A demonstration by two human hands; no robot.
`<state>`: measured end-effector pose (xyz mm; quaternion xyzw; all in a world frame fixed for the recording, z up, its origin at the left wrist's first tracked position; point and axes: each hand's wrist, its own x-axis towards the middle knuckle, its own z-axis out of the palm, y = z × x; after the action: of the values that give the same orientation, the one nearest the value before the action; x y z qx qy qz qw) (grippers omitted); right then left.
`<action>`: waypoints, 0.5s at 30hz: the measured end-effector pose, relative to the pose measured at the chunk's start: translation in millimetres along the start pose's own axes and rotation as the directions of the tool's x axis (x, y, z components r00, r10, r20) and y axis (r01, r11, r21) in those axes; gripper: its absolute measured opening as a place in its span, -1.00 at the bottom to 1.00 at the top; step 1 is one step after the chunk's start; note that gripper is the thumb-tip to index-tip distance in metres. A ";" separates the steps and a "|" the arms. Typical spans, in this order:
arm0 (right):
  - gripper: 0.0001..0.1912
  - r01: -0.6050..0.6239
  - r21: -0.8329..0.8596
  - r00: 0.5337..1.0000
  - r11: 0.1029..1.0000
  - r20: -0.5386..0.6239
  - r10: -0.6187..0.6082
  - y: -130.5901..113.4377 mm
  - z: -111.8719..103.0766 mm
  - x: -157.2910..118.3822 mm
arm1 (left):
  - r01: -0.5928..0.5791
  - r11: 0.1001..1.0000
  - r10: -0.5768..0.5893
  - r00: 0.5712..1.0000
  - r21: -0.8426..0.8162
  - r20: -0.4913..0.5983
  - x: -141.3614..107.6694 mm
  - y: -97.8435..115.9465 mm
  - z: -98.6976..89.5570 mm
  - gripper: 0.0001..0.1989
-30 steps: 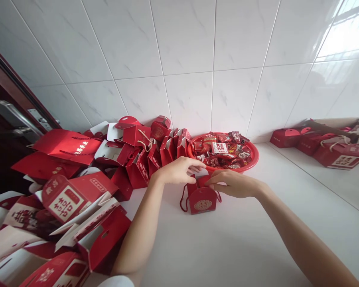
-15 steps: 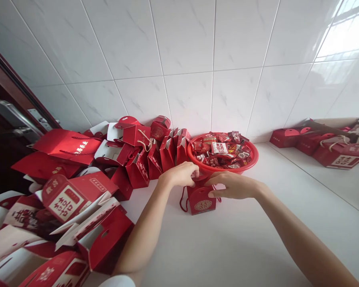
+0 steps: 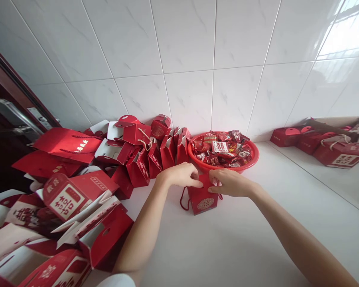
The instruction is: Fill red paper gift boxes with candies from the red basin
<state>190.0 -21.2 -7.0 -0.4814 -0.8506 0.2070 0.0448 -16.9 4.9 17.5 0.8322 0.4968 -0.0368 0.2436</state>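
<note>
The left hand (image 3: 181,174) and right hand (image 3: 232,183) pinch the top sides of the small red box (image 3: 202,197), probably to keep it steady upright on the tabletop (image 3: 242,243); the red basin (image 3: 254,158) stands just behind, seemingly for easy reach.

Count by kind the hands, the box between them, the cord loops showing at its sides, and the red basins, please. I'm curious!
Hands: 2 (left hand, right hand)
Box between the hands: 1
Cord loops: 2
Red basin: 1
Total: 6
</note>
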 end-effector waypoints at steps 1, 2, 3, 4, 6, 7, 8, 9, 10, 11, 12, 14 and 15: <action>-0.79 -0.016 0.009 1.000 1.000 0.005 0.016 0.2 0.1 0.0 | 0.006 1.000 -0.006 1.000 0.009 0.010 0.9 1.1 0.8 -0.73; -0.78 -0.029 0.015 1.000 0.999 0.006 0.028 0.8 0.0 0.0 | 0.012 1.000 -0.012 1.000 0.018 0.022 2.0 1.9 1.6 -0.74; -0.76 -0.040 0.014 0.999 0.999 0.008 0.040 2.0 -0.1 -0.2 | 0.019 0.999 -0.020 0.999 0.026 0.029 3.0 2.2 2.3 -0.74; -0.74 -0.050 0.006 0.999 0.999 0.015 0.050 3.7 -0.3 -0.3 | 0.030 0.999 -0.030 0.999 0.029 0.020 3.9 2.2 2.9 -0.74; -0.68 -0.074 -0.012 0.995 0.997 0.064 0.074 8.2 -0.2 -0.1 | 0.043 0.999 -0.044 0.999 0.027 0.014 5.1 1.5 3.8 -0.74; -0.64 -0.086 -0.009 0.991 0.996 0.105 0.086 11.0 0.1 0.5 | 0.046 0.999 -0.046 0.999 0.025 0.013 5.4 1.0 4.1 -0.73; -0.60 -0.093 0.012 0.985 0.996 0.148 0.090 14.1 0.7 1.6 | 0.047 0.999 -0.048 0.999 0.024 0.012 5.6 0.3 4.2 -0.72; -0.56 -0.094 0.051 0.980 0.994 0.182 0.083 17.3 1.7 3.1 | 0.047 0.999 -0.047 0.999 0.025 0.011 5.7 -0.3 4.3 -0.71; -0.53 -0.091 0.101 0.977 0.991 0.202 0.069 20.5 2.9 5.0 | 0.045 0.999 -0.045 0.999 0.025 0.009 5.8 -1.0 4.3 -0.70; -0.49 -0.088 0.156 0.977 0.984 0.205 0.055 23.8 4.4 7.3 | 0.043 0.999 -0.043 0.999 0.025 0.006 6.0 -1.6 4.3 -0.68; -0.46 -0.088 0.207 0.979 0.974 0.199 0.046 27.0 6.0 9.8 | 0.040 0.999 -0.040 0.999 0.024 0.001 6.3 -2.3 4.3 -0.66; -0.41 -0.106 0.274 0.981 0.956 0.188 0.055 33.1 9.5 14.9 | 0.032 0.999 -0.032 1.000 0.020 -0.001 7.4 -3.5 4.4 -0.63; -0.39 -0.121 0.294 0.979 0.948 0.192 0.066 35.8 11.2 17.4 | 0.026 1.000 -0.026 1.000 0.016 0.001 8.2 -4.0 4.4 -0.62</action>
<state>206.3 6.1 -33.4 -0.4879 -0.7853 0.3799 0.0316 -15.3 11.1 9.7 0.8276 0.5069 -0.0445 0.2370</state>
